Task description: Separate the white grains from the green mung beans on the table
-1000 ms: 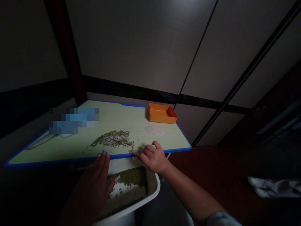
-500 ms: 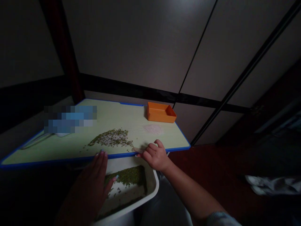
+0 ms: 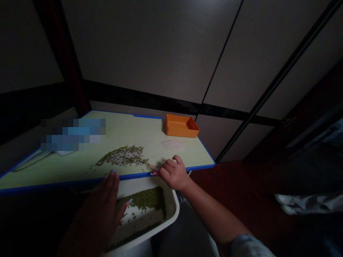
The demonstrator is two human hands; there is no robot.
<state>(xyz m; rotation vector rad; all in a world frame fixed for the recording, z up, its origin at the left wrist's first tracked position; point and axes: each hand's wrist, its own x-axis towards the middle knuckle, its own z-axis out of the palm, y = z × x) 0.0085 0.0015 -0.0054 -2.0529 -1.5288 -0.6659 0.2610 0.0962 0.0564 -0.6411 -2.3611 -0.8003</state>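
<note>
My left hand [image 3: 100, 207] is in shadow at the near edge of the pale green table [image 3: 120, 123], its fingers stretched out onto the blue rim and its thumb spread apart over a white tub [image 3: 175, 205]. Inside the tub lie many small green grains [image 3: 147, 200]. My right hand [image 3: 173, 174] rests at the table edge with its fingers curled. A thin pale strip [image 3: 152, 166] sticks out from these fingers toward the right end of a mixed pile of green and pale grains [image 3: 122, 156]; its kind is too dim to make out.
Toward the back right of the table stands an orange box [image 3: 182, 131], with a small patch of whitish grains [image 3: 172, 145] before it. A blurred-out blue object [image 3: 77, 134] lies at the left. Cabinet panels [image 3: 160, 46] rise behind the table.
The view has shifted a little, so the scene sits slightly further left and up. My right hand and the pale strip stay by the pile's right end; my left hand keeps its place.
</note>
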